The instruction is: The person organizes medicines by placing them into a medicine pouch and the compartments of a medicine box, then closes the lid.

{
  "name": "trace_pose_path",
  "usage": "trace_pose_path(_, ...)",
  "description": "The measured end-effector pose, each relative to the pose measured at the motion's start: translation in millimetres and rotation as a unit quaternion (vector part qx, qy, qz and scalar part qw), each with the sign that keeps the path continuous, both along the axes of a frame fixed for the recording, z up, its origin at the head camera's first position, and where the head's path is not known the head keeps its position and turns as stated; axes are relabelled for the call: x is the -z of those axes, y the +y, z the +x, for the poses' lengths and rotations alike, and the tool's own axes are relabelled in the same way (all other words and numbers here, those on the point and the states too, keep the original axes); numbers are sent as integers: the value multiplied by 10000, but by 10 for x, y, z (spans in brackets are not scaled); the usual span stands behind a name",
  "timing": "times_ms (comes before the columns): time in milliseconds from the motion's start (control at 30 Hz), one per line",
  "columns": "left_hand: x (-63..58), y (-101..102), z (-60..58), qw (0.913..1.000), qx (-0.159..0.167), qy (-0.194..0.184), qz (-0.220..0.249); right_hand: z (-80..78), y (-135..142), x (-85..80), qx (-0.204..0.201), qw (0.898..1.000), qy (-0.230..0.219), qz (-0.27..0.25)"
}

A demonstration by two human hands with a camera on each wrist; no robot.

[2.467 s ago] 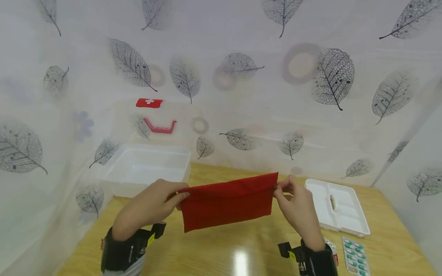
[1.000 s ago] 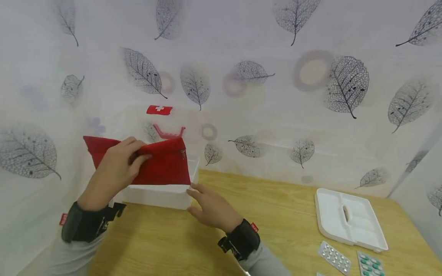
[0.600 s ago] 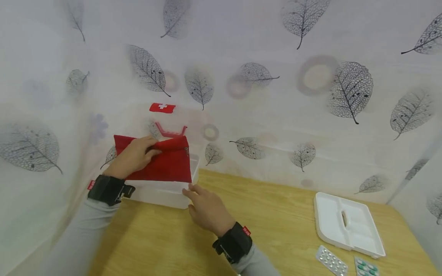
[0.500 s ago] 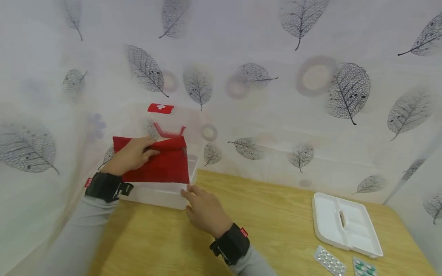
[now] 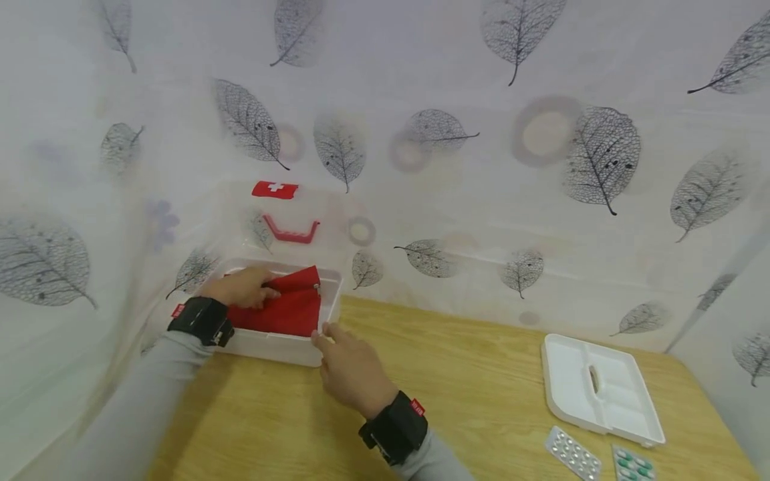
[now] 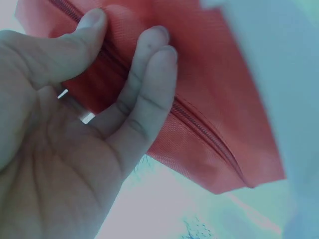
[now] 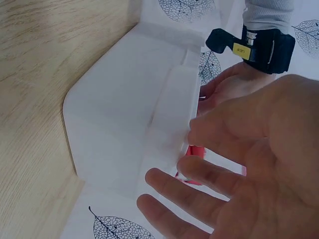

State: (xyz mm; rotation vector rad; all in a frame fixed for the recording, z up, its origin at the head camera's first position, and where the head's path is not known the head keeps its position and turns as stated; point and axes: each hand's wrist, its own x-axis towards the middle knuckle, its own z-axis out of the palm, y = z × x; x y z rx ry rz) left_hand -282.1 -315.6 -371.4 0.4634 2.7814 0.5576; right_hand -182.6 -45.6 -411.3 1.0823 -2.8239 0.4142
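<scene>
A red zippered pouch (image 5: pixel 289 310) lies inside a white plastic box (image 5: pixel 271 344) at the left of the table, its right corner still raised. My left hand (image 5: pixel 243 287) reaches into the box and pinches the pouch's upper part. In the left wrist view, thumb and fingers (image 6: pixel 154 84) press into the fabric beside the zipper. My right hand (image 5: pixel 355 367) is at the box's front right corner. Seen from the right wrist, its fingers (image 7: pixel 199 174) are extended, with the fingertips at the box rim (image 7: pixel 192 99). The pouch's left end is hidden by my left hand.
Behind the box are a pink handle (image 5: pixel 291 234) and a red label with a white cross (image 5: pixel 275 190). A white divided tray (image 5: pixel 601 387) lies at the table's right. Near it are a silver blister pack (image 5: pixel 573 453) and one with green-and-white capsules (image 5: pixel 633 464).
The pouch, held up before me in both hands at first, has moved left over the box and been lowered into it by my left hand. My right hand has moved to the box's corner.
</scene>
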Motion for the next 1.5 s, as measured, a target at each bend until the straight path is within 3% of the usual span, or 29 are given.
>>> trace_pose_path(100,83,103,-41,9992,87,6,-398,15,15,2,-23,10000,67,-13)
trace_pose_path(233,144,328,-43,9942,-63,27,-1077,31,33,5,0,9999,4,-129)
trace_pose_path(300,256,384,-102,9908,-147,120,-1341,43,38,11,18,9999,-38,-156)
trace_pose_path(467,370,491,-139,9906,-55,-289,-1335,64,61,21,104,9998,-183,-71)
trace_pose_path(533,322,570,-67,9877,-35,-676,-1408,64,82,8,158,9994,-292,-39)
trace_pose_path(667,376,635,-14,9785,93,-1218,-1664,62,127,-27,275,9987,-440,7)
trace_pose_path(833,440,615,-10,9801,318,-1311,-1457,52,170,-44,333,9983,-470,-32)
trace_pose_path(933,447,573,-4,9883,302,-988,-1121,51,214,-26,278,9982,-523,-104)
trace_pose_path(1033,422,562,64,9985,156,-276,-441,85,319,-4,219,9976,-620,-219)
trace_pose_path(1167,337,606,266,9957,-65,799,466,176,590,14,337,9958,-761,-391)
trace_pose_path(1267,263,685,471,9858,-336,1392,873,239,877,-4,512,9932,-931,-469)
trace_pose_path(1333,231,767,605,9741,-456,1847,1225,272,1103,-29,634,9911,-1033,-553)
trace_pose_path(1400,222,886,712,9583,-483,2340,1567,302,1358,-38,823,9893,-1006,-669)
trace_pose_path(1500,251,1104,816,9287,-275,3080,2048,346,1777,-28,1343,9836,-897,-808)
